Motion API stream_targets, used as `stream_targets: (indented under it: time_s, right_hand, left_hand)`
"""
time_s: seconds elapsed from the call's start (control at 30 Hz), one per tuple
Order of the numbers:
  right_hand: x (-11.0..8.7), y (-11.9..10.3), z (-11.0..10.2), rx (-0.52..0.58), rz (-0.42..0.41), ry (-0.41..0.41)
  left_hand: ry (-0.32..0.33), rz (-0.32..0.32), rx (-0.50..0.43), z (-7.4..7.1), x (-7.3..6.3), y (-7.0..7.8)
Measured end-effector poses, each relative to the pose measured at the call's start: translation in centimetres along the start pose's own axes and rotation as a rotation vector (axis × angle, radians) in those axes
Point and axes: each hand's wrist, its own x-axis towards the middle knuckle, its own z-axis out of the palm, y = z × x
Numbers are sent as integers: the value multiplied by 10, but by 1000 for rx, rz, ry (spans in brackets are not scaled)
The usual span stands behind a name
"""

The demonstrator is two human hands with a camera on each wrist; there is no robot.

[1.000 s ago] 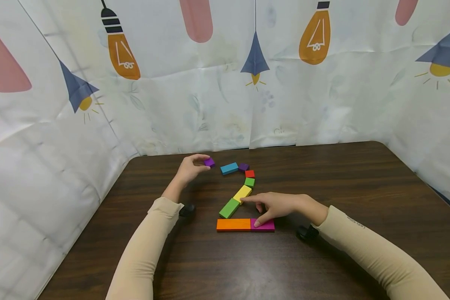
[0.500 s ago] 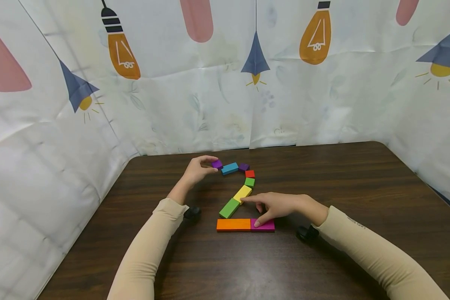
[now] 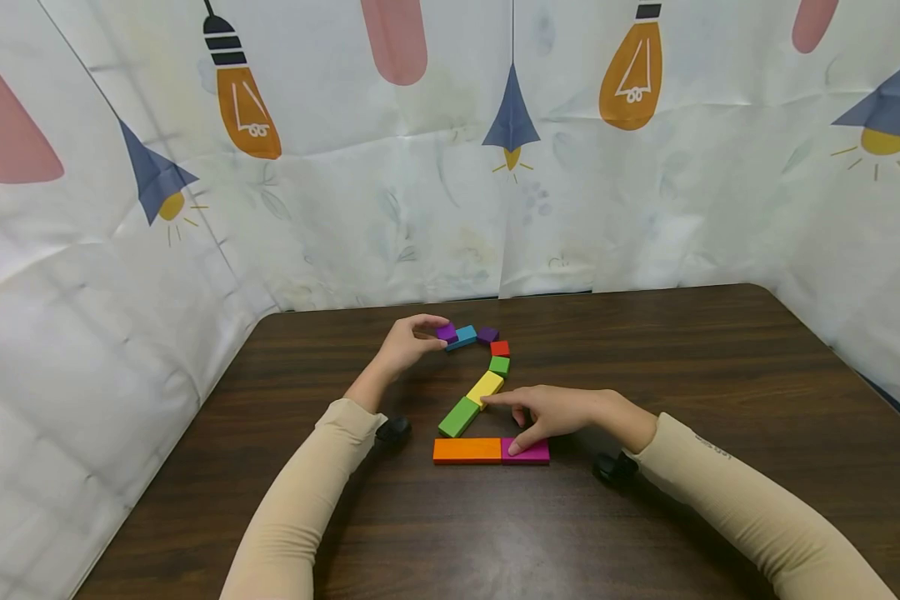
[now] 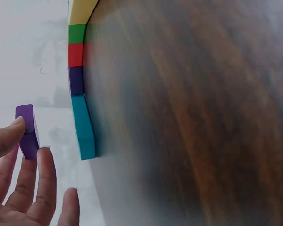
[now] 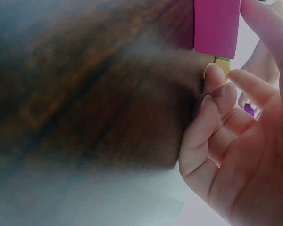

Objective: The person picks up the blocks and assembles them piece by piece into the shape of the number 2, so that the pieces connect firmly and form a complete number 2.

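My left hand (image 3: 405, 346) pinches a small purple block (image 4: 30, 141) between thumb and fingertips. In the left wrist view this block is held up, apart from the row; in the head view it overlaps the left end of a blue block (image 3: 465, 336). From there a curve of blocks runs down: dark purple (image 3: 487, 335), red (image 3: 500, 349), small green (image 3: 499, 366), yellow (image 3: 485, 386) and longer green (image 3: 459, 417). My right hand (image 3: 562, 410) has its index fingertip at the yellow block and its thumb on a magenta block (image 3: 537, 452), other fingers bent.
An orange block (image 3: 467, 451) lies end to end with the magenta one, below the curve. All the blocks stand on a dark wooden table (image 3: 682, 358). Behind it hangs a white curtain (image 3: 450, 208) printed with lamps.
My left hand has moved right with the purple block, from left of the blue block to where it overlaps its left end in the head view. My right hand has stayed put.
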Motion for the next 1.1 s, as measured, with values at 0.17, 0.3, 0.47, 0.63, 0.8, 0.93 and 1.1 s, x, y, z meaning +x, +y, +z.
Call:
stream_targets:
  time_s: [0.17, 0.3, 0.47, 0.63, 0.8, 0.93, 1.1]
  right_hand:
    - [-1, 2, 0, -9, -26, 1]
    - [3, 11, 2, 3, -18, 6]
    - [5, 23, 5, -33, -75, 13]
    - [14, 43, 10, -60, -99, 15]
    - [27, 75, 16, -12, -85, 12]
    - [20, 58, 12, -4, -80, 10]
    - [2, 9, 1, -4, -33, 6]
  left_hand:
    - [2, -14, 17, 3, 0, 0]
    - [15, -43, 34, 3, -1, -1]
    - [22, -67, 43, 2, -1, -4]
    - [24, -80, 53, 0, -1, -7]
    - [42, -95, 68, 0, -1, -8]
    - [51, -101, 78, -1, -3, -8]
    - [47, -114, 91, -4, -2, -9]
